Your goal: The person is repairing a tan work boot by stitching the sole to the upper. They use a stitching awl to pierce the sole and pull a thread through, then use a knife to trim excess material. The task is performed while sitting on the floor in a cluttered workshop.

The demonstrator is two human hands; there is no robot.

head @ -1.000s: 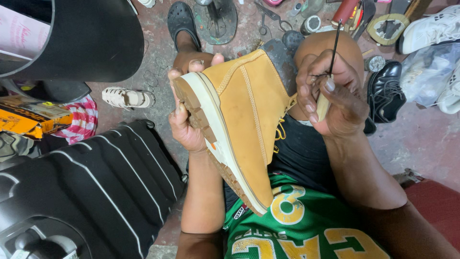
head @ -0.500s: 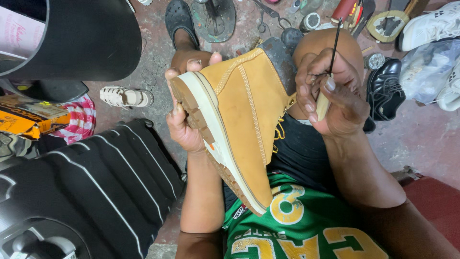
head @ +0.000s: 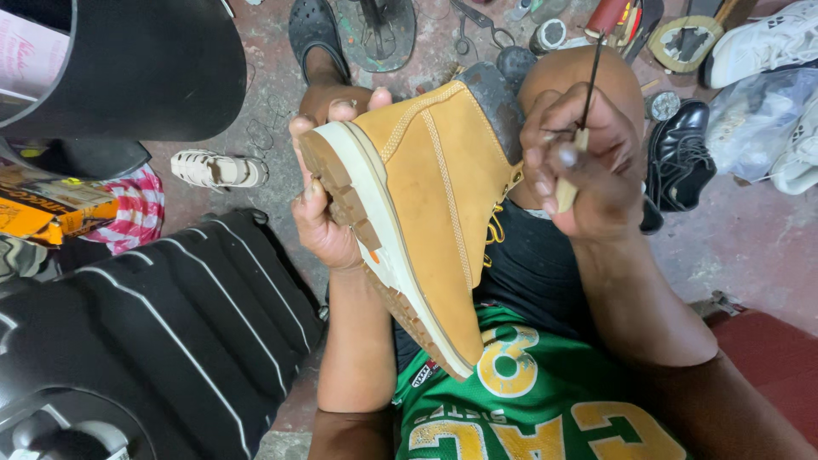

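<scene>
Boot, tan with a pale ridged sole, sits tilted over the person's lap at the middle of the view, sole turned left and heel toward the far side. The left hand wraps the sole edge, fingers curled tight around the heel end and thumb under the tread. The right hand is closed on an awl, its fingers pinching the pale wooden handle, thin metal shaft pointing away from the boot toward the far clutter. A slip seems the main hazard: if the point glances off the stiff sole it could stab the steadying palm. Black shoe lies right; small sandal lies left.
</scene>
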